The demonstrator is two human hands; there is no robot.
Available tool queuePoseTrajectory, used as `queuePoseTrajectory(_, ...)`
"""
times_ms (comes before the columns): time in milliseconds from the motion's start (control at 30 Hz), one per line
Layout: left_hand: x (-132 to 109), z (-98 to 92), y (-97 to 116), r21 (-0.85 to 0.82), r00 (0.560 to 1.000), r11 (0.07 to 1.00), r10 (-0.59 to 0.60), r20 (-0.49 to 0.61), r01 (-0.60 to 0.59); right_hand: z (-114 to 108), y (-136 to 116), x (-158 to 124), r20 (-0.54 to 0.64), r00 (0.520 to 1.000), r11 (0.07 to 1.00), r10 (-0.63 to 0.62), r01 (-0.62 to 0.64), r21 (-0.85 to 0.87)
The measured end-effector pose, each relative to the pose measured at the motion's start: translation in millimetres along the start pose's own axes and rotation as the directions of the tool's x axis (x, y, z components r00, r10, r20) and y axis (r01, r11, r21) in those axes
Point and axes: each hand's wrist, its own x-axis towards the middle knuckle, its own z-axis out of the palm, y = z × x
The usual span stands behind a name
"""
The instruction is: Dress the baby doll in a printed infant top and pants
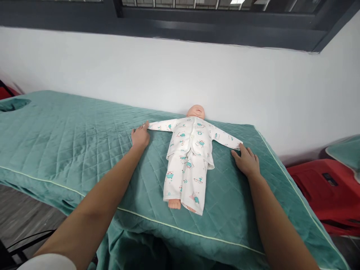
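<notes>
A baby doll [196, 111] lies on its back on the green quilted cover, its head by the wall. It wears a white pajama top [191, 137] and pajama pants [185, 180] with small printed figures. One bare foot [174, 203] shows below a pant leg. Both sleeves stretch out sideways. At the end of the sleeve on the left, my left hand [140, 137] is closed on the cuff. My right hand [247, 159] rests at the other cuff, thumb and fingers apart, the index fingertip touching the fabric. Neither doll hand shows.
The green cover [70, 131] drapes over a bed with a face hole [14, 105] at its far left. A white wall [126, 71] and dark window frame [197, 28] stand behind. Right of the bed is a red plastic object [323, 187].
</notes>
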Motion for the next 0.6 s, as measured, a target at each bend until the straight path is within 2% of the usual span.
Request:
queuePoseTrajectory(100,-2,-2.7,4,0.018,0.998,0.998,-0.068,0.008,0.068,0,0,0,0.0,1.0,1.0,0.01,-0.01,0.0)
queuePoseTrajectory(267,1,0.8,-2,-0.193,0.995,0.981,0.017,-0.095,-0.035,1,-2,0,-0.01,1.0,1.0,0.001,-0.001,0.001)
queuePoseTrajectory(433,9,7.0,-16,-0.169,0.997,0.985,-0.026,-0.075,0.013,4,-5,3,-0.029,0.999,1.0,-0.021,0.021,-0.009)
queuePoseTrajectory(600,12,4.9,-18,-0.182,0.995,0.981,-0.079,-0.059,0.067,5,-5,5,-0.062,0.998,1.0,-0.007,0.008,0.024)
